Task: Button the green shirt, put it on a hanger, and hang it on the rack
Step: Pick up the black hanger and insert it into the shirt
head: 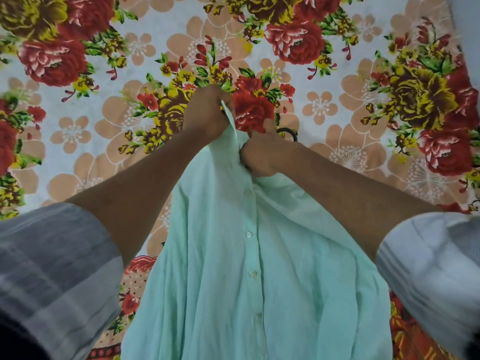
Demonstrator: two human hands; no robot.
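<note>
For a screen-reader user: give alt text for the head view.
Both hands grip the far end of a pale green shirt, left hand and right hand at its placket. Several buttons look fastened; it lies over a floral bedsheet.

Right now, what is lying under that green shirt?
A flowered bedsheet shows all round the shirt. Just past the right hand, a thin black curved thing pokes out; the hand and the shirt hide the rest of it, so I cannot tell what it is.
</note>
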